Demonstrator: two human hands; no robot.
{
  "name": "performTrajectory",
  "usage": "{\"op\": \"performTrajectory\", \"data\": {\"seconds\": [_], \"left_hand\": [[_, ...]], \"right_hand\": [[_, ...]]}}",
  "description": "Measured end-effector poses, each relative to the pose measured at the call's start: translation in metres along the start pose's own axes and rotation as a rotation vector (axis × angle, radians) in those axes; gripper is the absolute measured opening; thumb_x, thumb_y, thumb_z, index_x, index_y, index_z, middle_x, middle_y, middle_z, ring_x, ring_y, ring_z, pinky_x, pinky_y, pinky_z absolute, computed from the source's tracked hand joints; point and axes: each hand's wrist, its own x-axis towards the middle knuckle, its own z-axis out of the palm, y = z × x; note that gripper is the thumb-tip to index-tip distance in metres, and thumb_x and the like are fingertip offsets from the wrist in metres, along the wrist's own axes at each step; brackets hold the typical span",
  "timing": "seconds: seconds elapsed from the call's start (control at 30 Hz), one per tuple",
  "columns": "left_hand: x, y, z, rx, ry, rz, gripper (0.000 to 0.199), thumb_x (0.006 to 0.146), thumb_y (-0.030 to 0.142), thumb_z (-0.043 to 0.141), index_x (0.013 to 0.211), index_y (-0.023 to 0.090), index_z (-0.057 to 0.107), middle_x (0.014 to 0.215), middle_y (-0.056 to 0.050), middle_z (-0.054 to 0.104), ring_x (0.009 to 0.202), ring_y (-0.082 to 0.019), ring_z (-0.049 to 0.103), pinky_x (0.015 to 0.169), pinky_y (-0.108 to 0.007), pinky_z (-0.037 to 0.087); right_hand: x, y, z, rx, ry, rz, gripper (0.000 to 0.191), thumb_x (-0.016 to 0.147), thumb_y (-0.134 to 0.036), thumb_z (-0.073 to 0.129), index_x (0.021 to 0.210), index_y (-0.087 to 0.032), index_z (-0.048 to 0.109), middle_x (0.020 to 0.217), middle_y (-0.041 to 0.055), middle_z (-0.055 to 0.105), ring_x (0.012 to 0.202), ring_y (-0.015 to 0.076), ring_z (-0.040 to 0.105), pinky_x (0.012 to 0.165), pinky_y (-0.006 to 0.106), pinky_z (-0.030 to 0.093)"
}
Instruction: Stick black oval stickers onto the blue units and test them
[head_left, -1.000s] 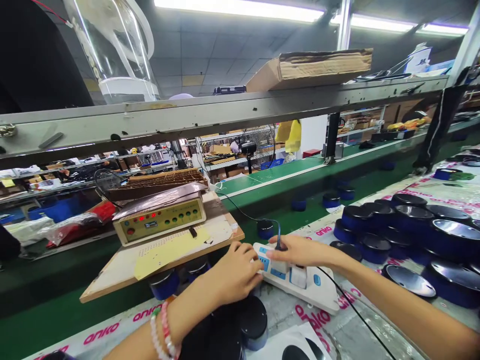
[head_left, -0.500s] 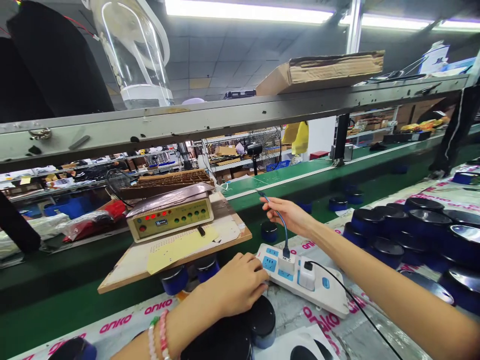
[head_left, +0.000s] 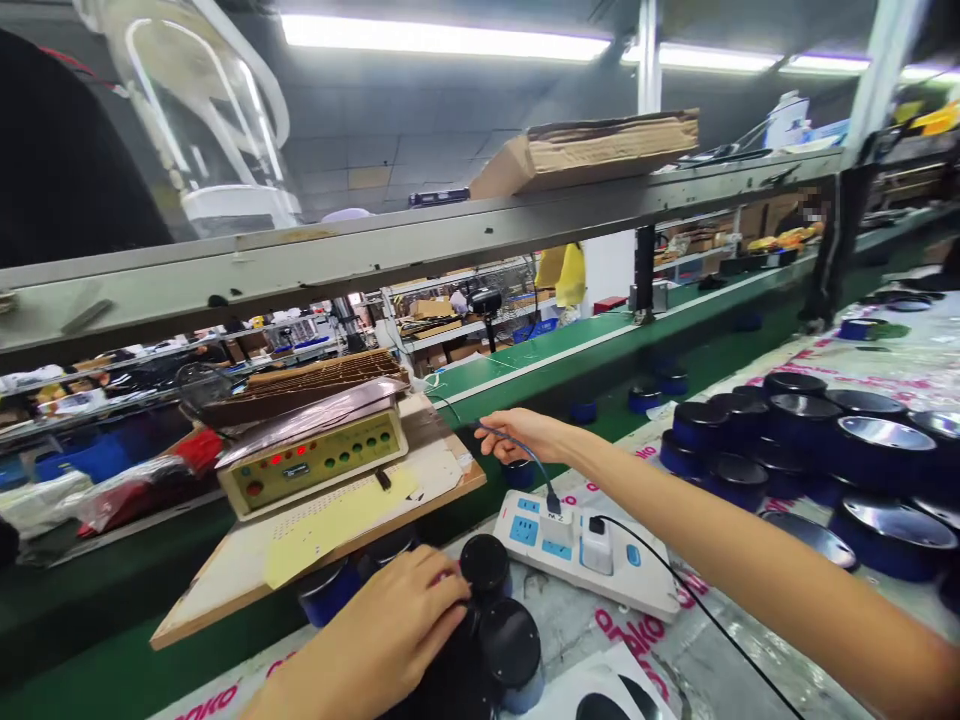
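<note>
At lower center, right of middle, the power strip (head_left: 615, 585) lies on the printed sheeting; above it your right hand (head_left: 521, 436) pinches the blue cable (head_left: 534, 458). Your left hand (head_left: 409, 610), fingers curled, is at the black-topped cups (head_left: 510, 640).

We see a white power strip (head_left: 585, 553), smooth semi-gloss plastic; L of it, a board (head_left: 322, 520), matt wood; R of it, round black-and-blue tubs (head_left: 885, 450) w/ glossy tops; above it, a folded brown box (head_left: 600, 150), matt rough cardboard.
</note>
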Motion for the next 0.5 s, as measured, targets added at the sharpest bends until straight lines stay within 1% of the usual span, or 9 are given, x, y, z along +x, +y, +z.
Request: {"op": "performTrajectory", "data": {"seconds": [0.07,0.1,0.17,0.23,0.3,0.33,0.4,0.43,0.5], "left_hand": [[-0.012,-0.008,0.002,-0.1,0.031,-0.021,0.026,0.093,0.032,0.037,0.107,0.032,0.058,0.109,-0.004,0.063,0.099,-0.021,0.059,0.089,-0.035,0.049],[-0.016,-0.013,0.002,-0.166,0.069,-0.049,0.025,0.092,0.035,0.038,0.107,0.034,0.059,0.108,-0.002,0.064,0.099,-0.021,0.06,0.088,-0.034,0.049],[-0.017,-0.022,-0.004,-0.316,0.161,-0.171,0.024,0.089,0.042,0.044,0.105,0.039,0.061,0.106,0.0,0.066,0.099,-0.022,0.061,0.088,-0.033,0.05],[-0.006,-0.029,-0.017,-0.498,0.215,-0.336,0.025,0.085,0.048,0.052,0.105,0.039,0.062,0.104,0.001,0.068,0.097,-0.024,0.062,0.087,-0.034,0.051],[0.017,-0.034,-0.032,-0.742,0.269,-0.491,0.028,0.082,0.044,0.059,0.106,0.032,0.063,0.098,-0.001,0.069,0.089,-0.023,0.064,0.079,-0.032,0.053],[0.034,-0.036,-0.04,-0.881,0.332,-0.566,0.027,0.081,0.039,0.062,0.106,0.027,0.062,0.093,-0.003,0.069,0.081,-0.021,0.065,0.073,-0.03,0.054],[0.075,-0.041,-0.051,-1.192,0.491,-0.732,0.023,0.082,0.024,0.063,0.104,0.019,0.06,0.089,-0.006,0.067,0.073,-0.018,0.065,0.065,-0.027,0.054],[0.098,-0.045,-0.054,-1.269,0.53,-0.78,0.022,0.085,0.022,0.059,0.107,0.017,0.057,0.09,-0.006,0.067,0.07,-0.016,0.065,0.065,-0.027,0.054],[0.145,-0.054,-0.056,-1.382,0.522,-0.82,0.021,0.092,0.024,0.049,0.109,0.013,0.054,0.091,-0.009,0.065,0.072,-0.017,0.066,0.068,-0.032,0.055]], "right_hand": [[0.009,0.003,-0.003,0.028,0.025,0.055,0.026,0.093,-0.034,0.054,0.109,-0.014,0.057,0.1,0.0051,0.062,0.079,0.0148,0.062,0.066,0.032,0.054],[0.013,0.005,-0.005,0.044,0.036,0.067,0.026,0.092,-0.034,0.054,0.11,-0.014,0.057,0.102,0.0053,0.061,0.08,0.0153,0.062,0.067,0.032,0.054],[0.02,0.007,-0.008,0.074,0.048,0.062,0.025,0.092,-0.032,0.055,0.11,-0.014,0.057,0.101,0.0049,0.061,0.078,0.0146,0.062,0.066,0.031,0.054],[0.021,0.006,-0.01,0.108,0.041,0.02,0.023,0.092,-0.031,0.055,0.107,-0.014,0.058,0.095,0.0036,0.062,0.072,0.0125,0.061,0.061,0.028,0.053],[0.017,0.002,-0.011,0.147,0.02,-0.061,0.021,0.093,-0.031,0.054,0.103,-0.013,0.058,0.09,0.0021,0.061,0.066,0.0105,0.059,0.056,0.025,0.052],[0.013,0.0,-0.012,0.166,0.006,-0.114,0.021,0.093,-0.032,0.053,0.102,-0.013,0.058,0.087,0.0014,0.061,0.064,0.0097,0.058,0.054,0.023,0.051],[0.003,-0.004,-0.012,0.196,-0.023,-0.22,0.022,0.094,-0.033,0.052,0.1,-0.013,0.058,0.081,-0.0005,0.06,0.058,0.0079,0.055,0.05,0.021,0.048],[-0.003,-0.005,-0.012,0.203,-0.038,-0.263,0.022,0.094,-0.034,0.051,0.098,-0.013,0.058,0.077,-0.0017,0.058,0.054,0.0069,0.053,0.048,0.02,0.046],[-0.013,-0.006,-0.012,0.196,-0.058,-0.322,0.023,0.096,-0.034,0.048,0.093,-0.013,0.058,0.068,-0.0045,0.055,0.047,0.0053,0.048,0.044,0.018,0.043]]}}
